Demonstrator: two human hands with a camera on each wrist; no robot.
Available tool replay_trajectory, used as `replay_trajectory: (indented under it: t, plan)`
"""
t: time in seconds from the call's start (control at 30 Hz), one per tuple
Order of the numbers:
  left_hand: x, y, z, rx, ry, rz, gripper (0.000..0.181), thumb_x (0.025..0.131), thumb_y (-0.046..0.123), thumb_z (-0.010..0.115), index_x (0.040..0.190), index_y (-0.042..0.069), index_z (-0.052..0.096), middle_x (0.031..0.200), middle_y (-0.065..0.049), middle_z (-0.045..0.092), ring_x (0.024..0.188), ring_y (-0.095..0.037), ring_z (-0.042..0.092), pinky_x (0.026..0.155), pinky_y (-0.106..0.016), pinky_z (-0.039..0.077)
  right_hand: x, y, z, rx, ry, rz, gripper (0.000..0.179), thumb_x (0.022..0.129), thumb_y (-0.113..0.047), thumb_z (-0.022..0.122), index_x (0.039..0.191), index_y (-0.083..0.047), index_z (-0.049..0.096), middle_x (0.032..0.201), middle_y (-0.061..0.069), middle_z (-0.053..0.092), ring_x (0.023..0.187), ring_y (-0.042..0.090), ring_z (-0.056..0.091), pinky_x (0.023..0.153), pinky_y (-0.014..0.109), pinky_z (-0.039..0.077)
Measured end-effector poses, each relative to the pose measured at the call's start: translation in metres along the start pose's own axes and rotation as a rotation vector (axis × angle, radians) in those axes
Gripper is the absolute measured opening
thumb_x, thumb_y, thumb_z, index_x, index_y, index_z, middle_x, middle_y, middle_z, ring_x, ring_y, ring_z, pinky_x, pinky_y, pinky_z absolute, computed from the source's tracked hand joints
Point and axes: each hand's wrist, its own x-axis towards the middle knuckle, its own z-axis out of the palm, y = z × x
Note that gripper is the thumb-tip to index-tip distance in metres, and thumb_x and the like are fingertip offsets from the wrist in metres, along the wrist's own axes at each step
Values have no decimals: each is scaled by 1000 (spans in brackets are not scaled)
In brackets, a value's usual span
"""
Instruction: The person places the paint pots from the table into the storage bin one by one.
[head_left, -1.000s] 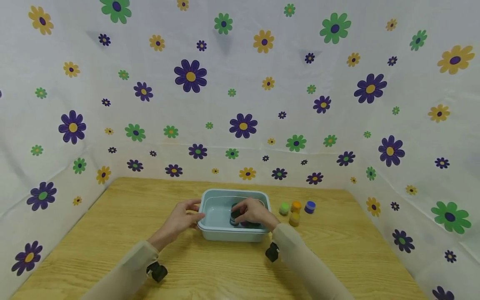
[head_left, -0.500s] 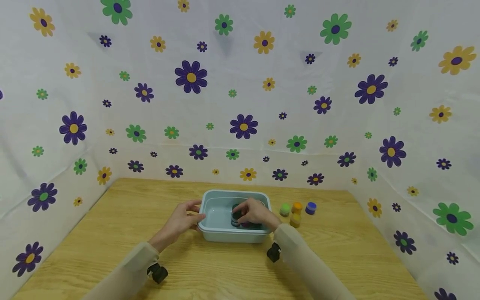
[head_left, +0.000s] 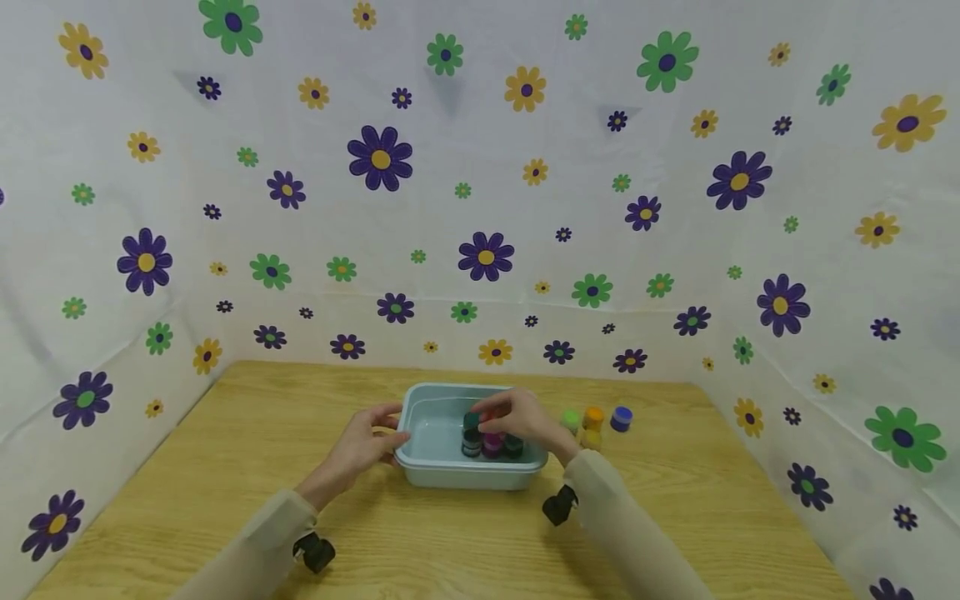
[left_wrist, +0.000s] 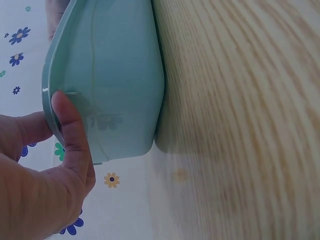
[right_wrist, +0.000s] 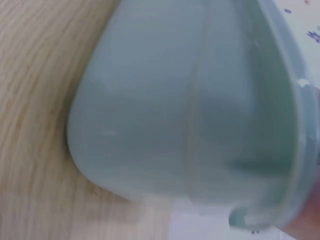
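Note:
My left hand (head_left: 363,442) grips the left rim of the pale blue plastic bin (head_left: 465,477); in the left wrist view, fingers and thumb of the left hand (left_wrist: 55,185) straddle its edge. Inside the bin's right half stand a dark jar (head_left: 472,442), a magenta jar (head_left: 492,445) and a dark green jar (head_left: 513,447). Behind them shows a teal lid (head_left: 471,419). My right hand (head_left: 522,414) hovers above the jars, thumb and fingers apart; something red shows between them, partly hidden. In the right wrist view the bin (right_wrist: 150,110) covers most of the hand.
Right of the bin stand a light green jar (head_left: 571,420), an orange jar (head_left: 593,417), a yellow jar (head_left: 591,439) and a blue jar (head_left: 621,418). All rest on the wooden table (head_left: 420,550). A flowered cloth (head_left: 480,192) encloses the back and sides.
My right hand has come off the dark jar, moving up and to the right, so the magenta and dark green jars now show. The left hand stays on the rim.

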Motion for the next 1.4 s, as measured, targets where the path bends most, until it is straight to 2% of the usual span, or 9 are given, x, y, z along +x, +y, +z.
replay_trajectory:
  t: [0.17,0.3,0.47,0.57,0.73,0.9,1.03,1.13,1.4]
  plan:
    - [0,-1,1,-3,-4,18,53,91,2,66,141,4,49,119,-20,55,84,-26,64,64,-34,60,-10,6,-18,91,-28,-20,35,93,-13,67,125,0,65,116,19,68,97,29,66,84,38,59]
    - [0,-1,1,-1,0,17,53,91,2,66,141,4,50,119,-20,55,83,-25,64,65,-33,60,-20,13,-35,156,-16,-19,37,93,-13,67,127,1,62,120,25,65,104,37,65,88,43,58]
    - [-1,-1,1,10,7,18,52,91,2,66,141,3,49,119,-21,55,82,-23,64,63,-32,60,-35,23,-54,191,22,-5,37,93,-12,67,127,0,62,122,25,65,110,37,64,89,40,58]
    - [-1,-1,1,17,7,17,52,91,3,66,141,3,49,120,-22,55,82,-23,63,62,-31,59,-44,28,-63,179,37,15,39,93,-14,67,129,0,61,123,22,65,108,32,66,88,36,58]
    - [-1,-1,1,14,-7,22,53,91,3,66,141,3,49,122,-24,54,83,-23,63,62,-31,59,-57,40,-76,161,85,45,39,94,-15,66,129,1,60,124,23,64,108,30,66,93,43,56]
    - [-2,-2,1,2,2,19,53,91,3,66,141,3,49,120,-22,54,83,-24,63,63,-31,59,-67,52,-84,76,143,75,34,93,-18,67,124,-4,65,124,19,65,111,28,63,97,41,53]
    - [-3,-2,-1,5,18,12,52,91,2,66,140,3,50,118,-20,56,81,-22,63,63,-33,59,-70,63,-89,40,178,97,31,93,-16,67,122,-4,66,123,17,66,113,29,61,99,45,51]
    - [-4,-1,-2,6,21,24,51,91,2,66,139,2,51,118,-21,56,79,-21,63,63,-33,59,-73,70,-92,13,191,109,32,93,-15,66,123,-2,65,124,17,66,114,30,60,99,48,50]
    - [-4,0,1,-1,14,36,51,91,2,66,139,1,51,117,-21,55,80,-22,64,61,-33,59,-80,84,-99,-48,182,109,35,92,-13,68,123,1,64,125,18,65,116,36,58,94,45,53]
